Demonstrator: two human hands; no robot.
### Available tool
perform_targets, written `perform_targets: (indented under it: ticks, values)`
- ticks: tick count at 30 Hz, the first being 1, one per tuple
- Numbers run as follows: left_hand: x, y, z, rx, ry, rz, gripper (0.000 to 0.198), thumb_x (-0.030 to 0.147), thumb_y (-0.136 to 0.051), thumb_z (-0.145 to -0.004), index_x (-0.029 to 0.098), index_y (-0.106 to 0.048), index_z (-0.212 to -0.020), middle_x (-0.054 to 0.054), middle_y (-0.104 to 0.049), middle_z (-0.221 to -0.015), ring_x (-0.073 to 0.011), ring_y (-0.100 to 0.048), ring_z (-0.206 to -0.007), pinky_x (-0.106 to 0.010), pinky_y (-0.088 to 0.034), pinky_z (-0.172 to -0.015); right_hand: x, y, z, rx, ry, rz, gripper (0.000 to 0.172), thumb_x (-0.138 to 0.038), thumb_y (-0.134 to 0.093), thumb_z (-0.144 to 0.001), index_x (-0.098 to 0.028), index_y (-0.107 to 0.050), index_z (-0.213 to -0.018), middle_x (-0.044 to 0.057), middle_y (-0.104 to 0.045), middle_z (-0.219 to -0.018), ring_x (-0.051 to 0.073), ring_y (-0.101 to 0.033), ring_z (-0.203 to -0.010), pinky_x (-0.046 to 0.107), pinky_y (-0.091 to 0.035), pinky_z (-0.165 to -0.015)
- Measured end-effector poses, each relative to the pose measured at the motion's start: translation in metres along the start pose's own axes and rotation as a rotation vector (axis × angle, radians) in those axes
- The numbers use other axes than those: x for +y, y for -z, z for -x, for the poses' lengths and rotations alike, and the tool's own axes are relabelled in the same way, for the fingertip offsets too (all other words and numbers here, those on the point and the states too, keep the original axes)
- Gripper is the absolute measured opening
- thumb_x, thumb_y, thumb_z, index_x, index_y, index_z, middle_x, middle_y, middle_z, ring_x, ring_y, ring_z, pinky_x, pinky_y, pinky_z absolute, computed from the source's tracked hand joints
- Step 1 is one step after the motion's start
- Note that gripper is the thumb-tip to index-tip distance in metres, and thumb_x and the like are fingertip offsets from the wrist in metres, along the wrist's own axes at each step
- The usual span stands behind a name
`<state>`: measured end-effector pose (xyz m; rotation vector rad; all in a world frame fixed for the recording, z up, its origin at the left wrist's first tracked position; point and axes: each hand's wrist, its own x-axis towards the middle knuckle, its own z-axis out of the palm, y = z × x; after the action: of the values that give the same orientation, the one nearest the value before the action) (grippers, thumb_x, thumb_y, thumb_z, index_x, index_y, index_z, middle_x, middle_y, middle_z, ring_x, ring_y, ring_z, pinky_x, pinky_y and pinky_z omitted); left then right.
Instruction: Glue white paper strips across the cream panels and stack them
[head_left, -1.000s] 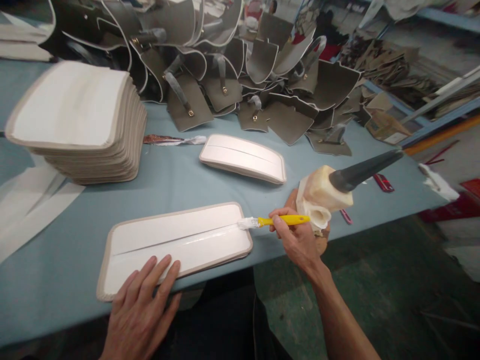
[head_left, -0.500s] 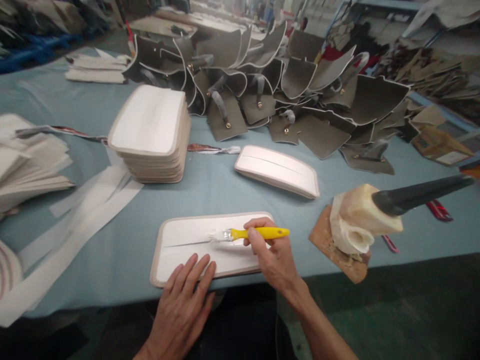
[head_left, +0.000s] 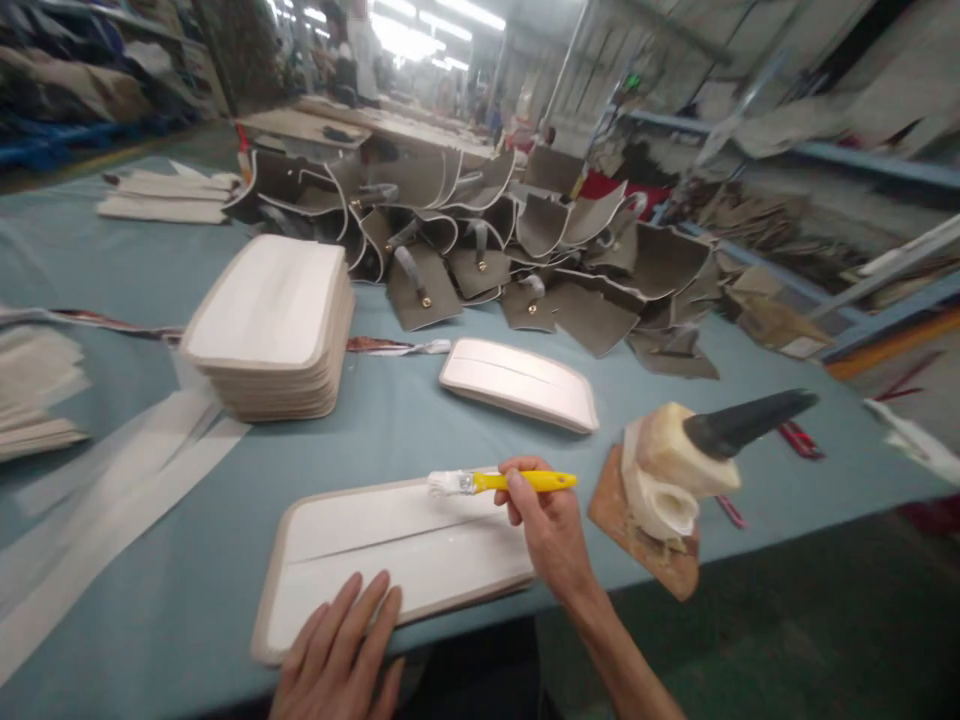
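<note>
One yellow brush (head_left: 491,482), gripped in the right hand (head_left: 553,530), held its bristles (head_left: 444,485) at the far edge of the near white panel (head_left: 375,540), which the left hand (head_left: 341,645), flat and ungripping, presumably steadied by its near edge; one pale container (head_left: 651,470) stood right, seemingly within reach.

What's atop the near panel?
The left hand lies on the panel at its near edge; the right hand holds a brush over it. What the hands cover is hidden.
</note>
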<state>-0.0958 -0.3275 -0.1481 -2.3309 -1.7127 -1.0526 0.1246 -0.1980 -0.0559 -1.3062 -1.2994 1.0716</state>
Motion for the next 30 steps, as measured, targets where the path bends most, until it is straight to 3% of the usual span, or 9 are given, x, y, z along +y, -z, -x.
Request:
perform_targets:
  ticks: [3,7,11,15,19,30]
  values:
    - [0.007,0.007,0.0,-0.068,0.05,0.002,0.057,0.038,-0.061,-0.098,0.029,-0.05,-0.153,-0.004,-0.067,-0.143,-0.0222,-0.05,-0.144,-0.036,-0.023,-0.128,-0.004,-0.024,0.014,-0.128,0.024,0.036,0.027,-0.043,-0.057,-0.099,-0.019,-0.068,-0.096,0.001,-0.067,-0.073,0.014,-0.057,-0.061,0.025,-0.045,-0.057]
    - [0.008,0.01,0.0,-0.069,0.022,-0.051,0.049,0.035,-0.06,-0.098,0.023,-0.057,-0.146,-0.007,-0.069,-0.14,-0.0232,-0.054,-0.139,-0.036,-0.025,-0.126,-0.009,-0.065,0.03,-0.315,0.056,0.028,0.02,-0.035,-0.056,-0.097,-0.02,-0.069,-0.095,0.002,-0.071,-0.082,0.015,-0.063,-0.066,0.025,-0.049,-0.062]
    - [0.007,0.01,0.001,-0.079,0.011,-0.058,0.045,0.036,-0.058,-0.099,0.021,-0.061,-0.141,-0.009,-0.069,-0.139,-0.0233,-0.056,-0.138,-0.036,-0.025,-0.126,-0.01,-0.091,0.033,-0.352,0.046,0.003,0.021,-0.036,-0.055,-0.097,-0.02,-0.069,-0.097,0.001,-0.07,-0.08,0.014,-0.063,-0.066,0.024,-0.049,-0.062]
    - [0.007,0.011,0.003,-0.091,0.022,-0.048,0.041,0.036,-0.055,-0.101,0.019,-0.063,-0.138,-0.01,-0.071,-0.136,-0.0227,-0.055,-0.139,-0.035,-0.024,-0.126,-0.009,-0.098,0.032,-0.402,0.068,0.045,0.019,-0.034,-0.055,-0.097,-0.02,-0.069,-0.097,0.001,-0.071,-0.084,0.015,-0.065,-0.07,0.024,-0.049,-0.064]
    - [0.008,0.013,0.001,-0.113,0.014,-0.069,0.046,0.036,-0.057,-0.1,0.021,-0.059,-0.143,-0.008,-0.068,-0.141,-0.0216,-0.054,-0.14,-0.034,-0.021,-0.127,-0.006,-0.08,0.031,-0.356,0.074,0.097,0.02,-0.034,-0.055,-0.097,-0.02,-0.068,-0.094,0.002,-0.071,-0.085,0.016,-0.065,-0.07,0.026,-0.051,-0.066]
    - [0.009,0.011,-0.001,-0.083,0.051,0.057,0.054,0.037,-0.058,-0.101,0.027,-0.05,-0.153,-0.005,-0.064,-0.147,-0.0203,-0.044,-0.148,-0.036,-0.02,-0.128,0.009,0.021,0.022,-0.17,0.003,0.217,0.027,-0.042,-0.056,-0.1,-0.019,-0.069,-0.097,0.001,-0.068,-0.074,0.015,-0.06,-0.065,0.026,-0.045,-0.059]
